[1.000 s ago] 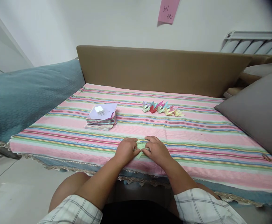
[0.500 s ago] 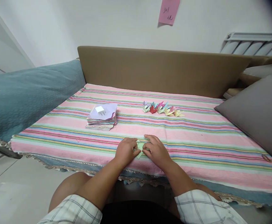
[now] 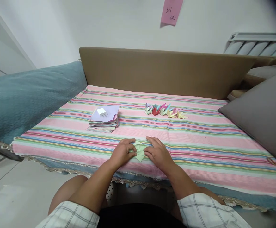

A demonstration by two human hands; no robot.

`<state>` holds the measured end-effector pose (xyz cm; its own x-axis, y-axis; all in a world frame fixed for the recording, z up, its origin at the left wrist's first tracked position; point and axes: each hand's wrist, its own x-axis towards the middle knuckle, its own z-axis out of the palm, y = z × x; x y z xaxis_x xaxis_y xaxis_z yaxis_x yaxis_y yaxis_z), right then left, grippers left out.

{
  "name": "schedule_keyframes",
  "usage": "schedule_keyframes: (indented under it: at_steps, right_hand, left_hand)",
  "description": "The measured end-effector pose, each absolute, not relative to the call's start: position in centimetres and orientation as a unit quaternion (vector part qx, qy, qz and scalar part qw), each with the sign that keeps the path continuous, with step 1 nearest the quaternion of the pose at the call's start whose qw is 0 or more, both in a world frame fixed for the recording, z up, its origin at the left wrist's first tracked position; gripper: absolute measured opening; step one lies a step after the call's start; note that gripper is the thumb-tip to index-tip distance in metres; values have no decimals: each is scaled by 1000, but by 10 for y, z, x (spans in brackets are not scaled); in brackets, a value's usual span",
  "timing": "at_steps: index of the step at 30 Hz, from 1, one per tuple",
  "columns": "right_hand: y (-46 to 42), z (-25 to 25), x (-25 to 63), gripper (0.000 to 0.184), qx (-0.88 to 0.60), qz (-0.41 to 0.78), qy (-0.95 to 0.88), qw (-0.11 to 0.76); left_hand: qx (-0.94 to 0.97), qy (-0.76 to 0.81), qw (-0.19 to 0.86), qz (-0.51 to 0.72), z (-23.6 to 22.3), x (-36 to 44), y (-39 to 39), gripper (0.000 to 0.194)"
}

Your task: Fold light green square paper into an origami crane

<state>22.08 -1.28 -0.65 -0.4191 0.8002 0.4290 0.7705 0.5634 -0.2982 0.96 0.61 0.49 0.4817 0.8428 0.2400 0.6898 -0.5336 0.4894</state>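
Observation:
A light green sheet of origami paper (image 3: 140,151), creased and partly folded, lies on the striped cloth (image 3: 190,136) near the seat's front edge. My left hand (image 3: 124,151) pinches its left side between thumb and fingers. At the opposite side, my right hand (image 3: 157,152) has its thumb and index finger on the paper, with the other fingers curled or reaching forward. The middle of the paper shows between the two hands; its side corners are hidden under my fingers.
A stack of coloured paper (image 3: 102,126) stands at the left with a white plug adapter (image 3: 101,111) on top. Several folded paper cranes (image 3: 163,110) sit in rows farther back. A grey cushion (image 3: 261,110) leans at the right; the brown backrest (image 3: 161,72) closes off the rear.
My left hand has shifted left along the green paper, uncovering more of its middle. My right hand has stayed nearly in place, its fingers slightly more extended.

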Motion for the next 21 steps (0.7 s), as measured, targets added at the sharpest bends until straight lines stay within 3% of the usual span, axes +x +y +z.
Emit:
schedule_keyframes:
  at_steps: [21]
  right_hand:
    - [-20,-6,214,14,-474,15,-838,272]
  left_hand:
    - [853,456,200,157,17,-9,18,13]
